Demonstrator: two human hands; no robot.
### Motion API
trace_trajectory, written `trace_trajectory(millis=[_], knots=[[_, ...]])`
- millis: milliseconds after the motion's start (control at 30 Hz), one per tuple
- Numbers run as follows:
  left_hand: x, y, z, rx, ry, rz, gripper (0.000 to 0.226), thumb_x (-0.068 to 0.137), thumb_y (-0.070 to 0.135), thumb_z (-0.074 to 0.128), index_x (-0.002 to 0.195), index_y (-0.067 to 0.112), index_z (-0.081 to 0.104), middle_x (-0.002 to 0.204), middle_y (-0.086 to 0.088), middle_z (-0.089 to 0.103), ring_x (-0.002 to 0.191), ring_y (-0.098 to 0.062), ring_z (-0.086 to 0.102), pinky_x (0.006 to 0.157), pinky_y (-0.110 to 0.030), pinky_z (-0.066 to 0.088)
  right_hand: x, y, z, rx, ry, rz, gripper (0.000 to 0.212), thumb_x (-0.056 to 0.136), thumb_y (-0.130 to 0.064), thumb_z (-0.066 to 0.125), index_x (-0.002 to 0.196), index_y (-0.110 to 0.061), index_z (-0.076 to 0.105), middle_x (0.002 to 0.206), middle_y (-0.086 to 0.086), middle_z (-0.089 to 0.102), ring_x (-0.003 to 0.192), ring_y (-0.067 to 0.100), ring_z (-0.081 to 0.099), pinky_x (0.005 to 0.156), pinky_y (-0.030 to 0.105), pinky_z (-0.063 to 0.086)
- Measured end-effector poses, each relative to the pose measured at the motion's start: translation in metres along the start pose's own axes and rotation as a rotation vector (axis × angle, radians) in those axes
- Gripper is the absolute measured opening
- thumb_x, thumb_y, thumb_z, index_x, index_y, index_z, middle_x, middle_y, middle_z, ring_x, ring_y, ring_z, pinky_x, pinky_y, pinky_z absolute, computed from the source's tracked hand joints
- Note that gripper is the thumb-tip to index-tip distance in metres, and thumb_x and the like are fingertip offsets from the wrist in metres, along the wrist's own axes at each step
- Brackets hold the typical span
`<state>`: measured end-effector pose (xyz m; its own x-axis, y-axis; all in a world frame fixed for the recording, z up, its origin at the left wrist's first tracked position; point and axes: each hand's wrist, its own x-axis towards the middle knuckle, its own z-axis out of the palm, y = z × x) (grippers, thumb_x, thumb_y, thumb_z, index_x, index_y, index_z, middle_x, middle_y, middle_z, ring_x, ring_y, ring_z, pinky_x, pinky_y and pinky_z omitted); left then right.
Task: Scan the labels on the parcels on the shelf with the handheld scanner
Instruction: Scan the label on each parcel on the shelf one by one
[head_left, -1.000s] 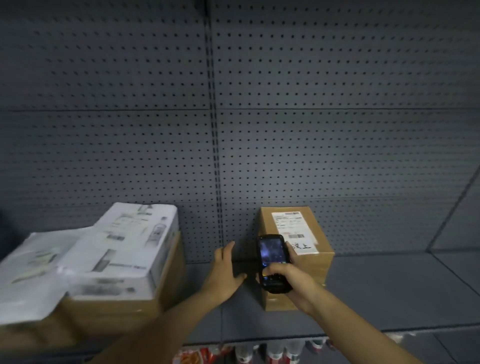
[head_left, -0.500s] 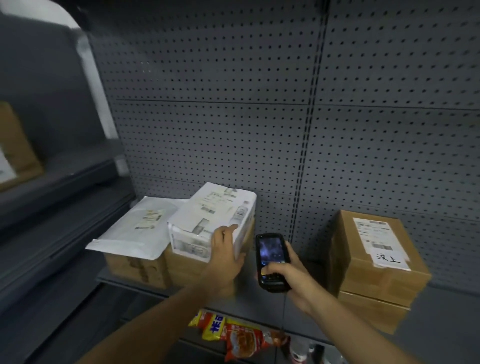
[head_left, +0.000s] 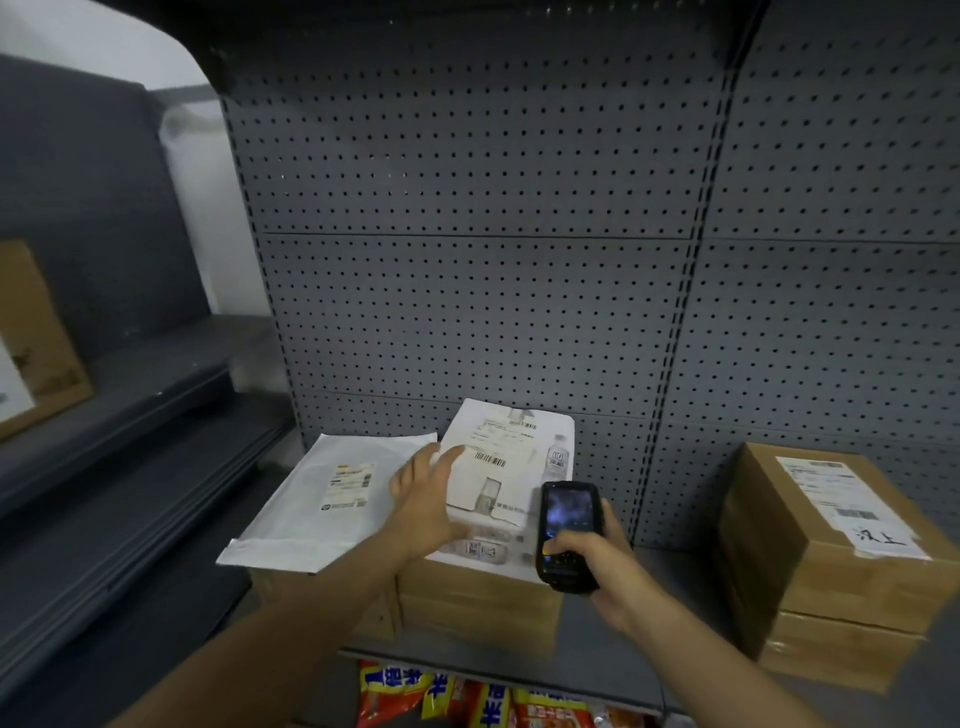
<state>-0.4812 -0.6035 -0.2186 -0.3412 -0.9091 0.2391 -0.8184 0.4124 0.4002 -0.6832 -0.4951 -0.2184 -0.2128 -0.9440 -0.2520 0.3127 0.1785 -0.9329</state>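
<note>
Since a second ago, both hands have left the labelled brown parcel (head_left: 831, 540), which now stands toward the shelf's right end, and have come to the stack at its left end. The left hand (head_left: 428, 501), fingers spread and gripping nothing, lies flat on the white printed parcel (head_left: 511, 467), which rests on brown cartons (head_left: 478, 603) by the left edge of the shelf (head_left: 597, 644). The right hand (head_left: 597, 566) is closed around the handheld scanner (head_left: 566, 535), its lit screen facing the wearer and its head aimed at that white parcel. The barcode label (head_left: 490, 459) on the parcel lies just beyond the left fingertips, uncovered. A flat white mailer (head_left: 322, 499) with its own label (head_left: 349, 486) overhangs the cartons at the stack's left corner. The risks, as judged: the left hand could slide over the barcode and block the read; the scanner could catch the mailer's label instead, since the two lie side by side; a nudge could tip the overhanging mailer off the corner. Dim light and a steep angle might also spoil the scan.
</note>
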Motion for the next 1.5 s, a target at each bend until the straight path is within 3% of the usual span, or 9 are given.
trace_trajectory(millis=[133, 267, 367, 800, 933, 1033, 1167, 1333, 1500], knots=[[0.015, -0.022, -0.011, 0.118, -0.118, -0.013, 0.118, 0.061, 0.046, 0.083, 0.150, 0.035, 0.007, 0.157, -0.008, -0.007, 0.145, -0.033, -0.005, 0.116, -0.048, 0.002, 0.003, 0.006, 0.009, -0.015, 0.086, -0.009, 0.067, 0.066, 0.016, 0.069, 0.120, -0.021, 0.055, 0.110, 0.018, 0.070, 0.096, 0.040, 0.067, 0.068, 0.040, 0.055], [0.025, -0.031, -0.006, -0.031, -0.269, -0.063, 0.124, 0.058, 0.042, 0.087, 0.151, 0.036, 0.005, 0.158, -0.008, -0.014, 0.146, -0.033, 0.004, 0.118, -0.048, 0.012, 0.003, 0.010, 0.014, -0.029, 0.143, -0.013, 0.074, 0.061, 0.013, 0.073, 0.123, -0.025, 0.055, 0.113, 0.016, 0.069, 0.098, 0.040, 0.066, 0.078, 0.051, 0.059], [0.027, -0.033, 0.002, -0.174, -0.315, -0.038, 0.125, 0.058, 0.038, 0.089, 0.152, 0.030, 0.008, 0.159, -0.006, 0.001, 0.145, -0.027, 0.017, 0.117, -0.042, 0.024, 0.001, 0.014, 0.018, -0.060, 0.167, -0.003, 0.096, 0.053, 0.005, 0.076, 0.136, -0.032, 0.046, 0.118, 0.011, 0.068, 0.102, 0.037, 0.066, 0.083, 0.057, 0.058], [0.022, -0.046, 0.004, -0.284, -0.381, -0.064, 0.124, 0.062, 0.031, 0.087, 0.150, 0.037, 0.001, 0.142, -0.008, 0.035, 0.130, -0.026, 0.040, 0.106, -0.034, 0.038, -0.011, 0.016, 0.026, -0.217, 0.180, -0.045, 0.099, 0.068, 0.013, 0.070, 0.148, -0.033, 0.034, 0.127, 0.008, 0.061, 0.103, 0.026, 0.063, 0.075, 0.036, 0.057], [0.017, -0.046, 0.007, -0.327, -0.368, -0.087, 0.125, 0.063, 0.029, 0.087, 0.151, 0.035, -0.003, 0.138, -0.009, 0.036, 0.128, -0.026, 0.042, 0.105, -0.033, 0.039, -0.020, 0.015, 0.026, -0.227, 0.193, -0.043, 0.100, 0.068, 0.015, 0.070, 0.148, -0.033, 0.035, 0.127, 0.008, 0.062, 0.104, 0.027, 0.064, 0.077, 0.038, 0.058], [0.007, -0.045, 0.009, -0.358, -0.317, -0.103, 0.123, 0.066, 0.027, 0.086, 0.151, 0.036, -0.002, 0.137, -0.007, 0.036, 0.126, -0.025, 0.043, 0.101, -0.030, 0.042, -0.033, 0.017, 0.022, -0.238, 0.190, -0.045, 0.102, 0.068, 0.016, 0.070, 0.150, -0.033, 0.034, 0.134, 0.009, 0.059, 0.102, 0.025, 0.064, 0.066, 0.030, 0.056], [-0.015, -0.041, 0.013, -0.388, -0.229, -0.127, 0.118, 0.070, 0.023, 0.083, 0.150, 0.041, -0.002, 0.138, -0.005, 0.035, 0.119, -0.022, 0.048, 0.078, -0.023, 0.052, -0.052, 0.017, 0.016, -0.262, 0.169, -0.044, 0.104, 0.067, 0.015, 0.070, 0.150, -0.035, 0.033, 0.139, 0.009, 0.056, 0.097, 0.022, 0.064, 0.060, 0.027, 0.054], [-0.045, -0.025, 0.016, -0.314, -0.128, -0.123, 0.122, 0.068, 0.031, 0.083, 0.149, 0.042, -0.007, 0.148, -0.003, 0.028, 0.127, -0.023, 0.045, 0.099, -0.040, 0.048, -0.079, 0.011, 0.006, -0.241, 0.139, -0.053, 0.104, 0.068, 0.017, 0.069, 0.152, -0.032, 0.031, 0.141, 0.010, 0.053, 0.105, 0.025, 0.062, 0.064, 0.028, 0.055], [-0.083, 0.005, 0.021, -0.213, -0.017, -0.072, 0.113, 0.077, 0.032, 0.076, 0.147, 0.044, -0.012, 0.154, -0.001, 0.020, 0.130, -0.021, 0.044, 0.095, -0.037, 0.051, -0.115, -0.001, -0.007, -0.162, 0.098, -0.054, 0.094, 0.070, 0.017, 0.068, 0.145, -0.032, 0.040, 0.124, 0.007, 0.065, 0.099, 0.025, 0.066, 0.066, 0.031, 0.057]])
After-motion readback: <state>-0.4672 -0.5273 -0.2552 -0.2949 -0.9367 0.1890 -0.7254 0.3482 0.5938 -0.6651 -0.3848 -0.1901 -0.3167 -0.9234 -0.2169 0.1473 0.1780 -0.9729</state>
